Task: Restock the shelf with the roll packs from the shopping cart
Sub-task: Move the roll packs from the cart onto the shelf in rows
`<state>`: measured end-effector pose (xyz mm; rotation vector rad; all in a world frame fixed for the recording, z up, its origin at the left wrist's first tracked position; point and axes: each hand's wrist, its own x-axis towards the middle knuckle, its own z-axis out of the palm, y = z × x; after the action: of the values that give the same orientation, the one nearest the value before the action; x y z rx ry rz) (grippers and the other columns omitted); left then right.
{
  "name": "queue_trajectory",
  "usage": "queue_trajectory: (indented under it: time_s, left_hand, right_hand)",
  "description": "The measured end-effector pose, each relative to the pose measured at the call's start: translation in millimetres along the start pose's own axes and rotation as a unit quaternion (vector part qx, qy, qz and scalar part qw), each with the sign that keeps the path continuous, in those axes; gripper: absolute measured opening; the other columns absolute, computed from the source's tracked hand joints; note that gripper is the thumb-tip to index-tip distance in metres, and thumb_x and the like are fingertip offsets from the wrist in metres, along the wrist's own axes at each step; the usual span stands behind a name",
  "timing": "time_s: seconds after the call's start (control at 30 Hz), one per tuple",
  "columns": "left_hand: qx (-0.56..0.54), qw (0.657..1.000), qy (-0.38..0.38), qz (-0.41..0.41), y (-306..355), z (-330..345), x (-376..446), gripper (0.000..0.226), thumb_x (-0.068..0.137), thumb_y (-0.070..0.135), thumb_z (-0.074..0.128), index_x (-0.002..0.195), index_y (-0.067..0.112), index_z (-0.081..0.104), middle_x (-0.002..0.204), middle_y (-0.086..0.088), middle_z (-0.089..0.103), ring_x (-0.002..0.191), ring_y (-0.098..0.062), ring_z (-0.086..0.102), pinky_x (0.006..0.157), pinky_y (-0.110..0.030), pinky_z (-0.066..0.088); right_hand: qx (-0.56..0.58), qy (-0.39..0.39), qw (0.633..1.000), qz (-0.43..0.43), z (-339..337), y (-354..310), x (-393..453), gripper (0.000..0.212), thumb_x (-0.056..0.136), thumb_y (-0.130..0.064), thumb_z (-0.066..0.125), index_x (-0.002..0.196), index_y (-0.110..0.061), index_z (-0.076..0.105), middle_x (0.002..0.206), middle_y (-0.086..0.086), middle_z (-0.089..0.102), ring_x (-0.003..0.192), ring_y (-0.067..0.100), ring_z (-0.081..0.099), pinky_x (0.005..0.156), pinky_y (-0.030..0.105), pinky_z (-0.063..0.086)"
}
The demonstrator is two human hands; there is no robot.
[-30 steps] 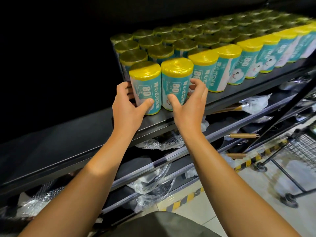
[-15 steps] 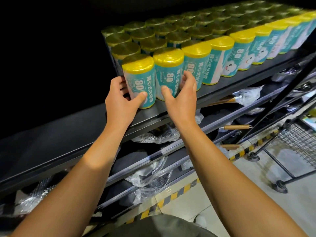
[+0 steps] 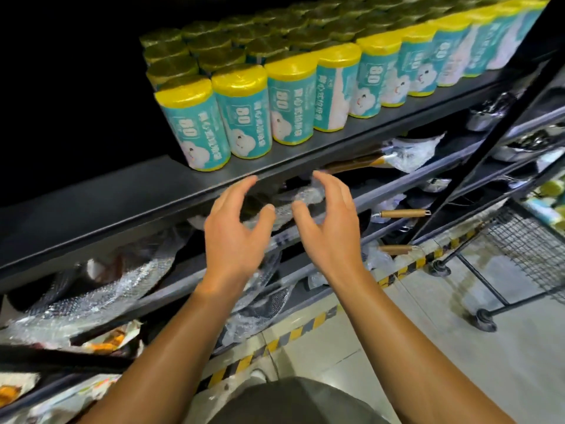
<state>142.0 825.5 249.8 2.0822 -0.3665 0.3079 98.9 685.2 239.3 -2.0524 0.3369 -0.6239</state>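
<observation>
Several teal roll packs with yellow tops stand upright in rows on the dark shelf (image 3: 128,191). The leftmost front pack (image 3: 195,127) and the one beside it (image 3: 244,114) stand at the row's left end. My left hand (image 3: 235,231) and my right hand (image 3: 327,228) hover below and in front of the shelf edge, fingers loosely curved, holding nothing. Both are apart from the packs. The wire shopping cart (image 3: 526,249) is at the right edge; its contents are mostly out of view.
Lower shelves hold pans wrapped in bubble plastic (image 3: 101,286) and wooden-handled utensils (image 3: 400,213). A black upright post (image 3: 489,117) stands at the right. Yellow-black tape (image 3: 305,325) marks the tiled floor. The shelf surface left of the packs is bare and dark.
Both hands have let go of the two front-left packs and drawn back below the shelf edge. The packs remain standing on the shelf.
</observation>
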Motion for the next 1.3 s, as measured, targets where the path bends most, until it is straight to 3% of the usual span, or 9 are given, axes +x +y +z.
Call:
queue_trajectory:
  time_s: [0.13,0.27,0.4,0.5,0.53,0.7,1.07,1.2,1.3]
  left_hand:
    - [-0.01,0.998,-0.06,-0.002,38,64,-44,0.046,0.094,0.028,0.065,0.139,0.024,0.055,0.131,0.021,0.049,0.129,0.0,0.044,0.108,-0.015,0.031]
    - [-0.004,0.991,-0.129,0.018,71,132,-82,0.05,0.095,0.029,0.064,0.143,0.022,0.052,0.129,0.022,0.044,0.131,-0.005,0.041,0.108,-0.022,0.035]
    - [0.018,0.977,-0.207,0.042,100,196,-109,0.057,0.088,0.038,0.057,0.14,0.016,0.054,0.142,0.004,0.054,0.133,-0.015,0.045,0.11,-0.019,0.03]
    - [0.022,0.967,-0.246,0.058,124,240,-124,0.06,0.084,0.04,0.056,0.138,0.013,0.057,0.142,-0.004,0.056,0.131,-0.014,0.045,0.103,0.001,0.014]
    - [0.016,0.964,-0.255,0.067,131,254,-127,0.061,0.084,0.042,0.055,0.137,0.012,0.058,0.14,-0.005,0.057,0.128,-0.011,0.043,0.104,0.001,0.014]
    - [-0.016,0.94,-0.306,0.148,154,329,-136,0.057,0.087,0.043,0.056,0.134,0.012,0.059,0.135,-0.007,0.061,0.126,-0.021,0.052,0.108,-0.036,0.041]
    - [-0.031,0.859,-0.452,0.241,239,503,-77,0.06,0.088,0.039,0.06,0.143,0.018,0.051,0.147,-0.001,0.052,0.136,-0.017,0.042,0.108,-0.005,0.012]
    - [-0.044,0.833,-0.476,0.278,270,554,-60,0.06,0.089,0.04,0.058,0.145,0.02,0.049,0.148,0.004,0.05,0.139,-0.017,0.041,0.113,-0.027,0.029]
    - [-0.057,0.819,-0.49,0.293,294,587,-50,0.058,0.091,0.039,0.056,0.145,0.019,0.049,0.147,0.003,0.051,0.138,-0.017,0.041,0.112,-0.031,0.032]
  right_hand:
    - [-0.026,0.013,0.999,0.034,-73,47,-31,0.05,0.096,-0.033,0.06,0.144,-0.023,0.047,0.147,-0.007,0.046,0.136,0.013,0.041,0.11,0.035,0.039]
    - [-0.065,0.031,0.995,0.064,-152,98,-51,0.051,0.092,-0.038,0.055,0.141,-0.024,0.05,0.145,-0.007,0.048,0.137,0.014,0.042,0.11,0.042,0.041]
    - [-0.112,0.07,0.988,0.086,-221,143,-67,0.049,0.091,-0.03,0.064,0.138,-0.02,0.052,0.139,-0.002,0.052,0.131,0.017,0.046,0.109,0.037,0.04]
    - [-0.153,0.091,0.976,0.122,-262,168,-74,0.056,0.089,-0.036,0.065,0.14,-0.017,0.051,0.141,0.002,0.051,0.131,0.024,0.047,0.111,0.039,0.037]
    - [-0.16,0.094,0.973,0.134,-274,178,-76,0.057,0.088,-0.039,0.063,0.14,-0.017,0.051,0.141,0.003,0.052,0.13,0.025,0.048,0.111,0.043,0.038]
    - [-0.198,0.135,0.95,0.198,-332,220,-72,0.06,0.086,-0.043,0.059,0.14,-0.019,0.051,0.141,0.001,0.052,0.133,0.024,0.044,0.111,0.049,0.036]
    - [-0.258,0.258,0.883,0.295,-427,299,-12,0.061,0.085,-0.039,0.064,0.14,-0.014,0.051,0.139,0.004,0.053,0.131,0.024,0.046,0.114,0.043,0.034]
    - [-0.255,0.296,0.862,0.324,-454,321,8,0.066,0.083,-0.045,0.056,0.141,-0.015,0.051,0.139,0.003,0.053,0.132,0.022,0.045,0.114,0.041,0.035]
    - [-0.256,0.307,0.849,0.347,-475,339,20,0.066,0.083,-0.044,0.058,0.141,-0.014,0.049,0.141,0.003,0.052,0.133,0.022,0.044,0.115,0.04,0.034]
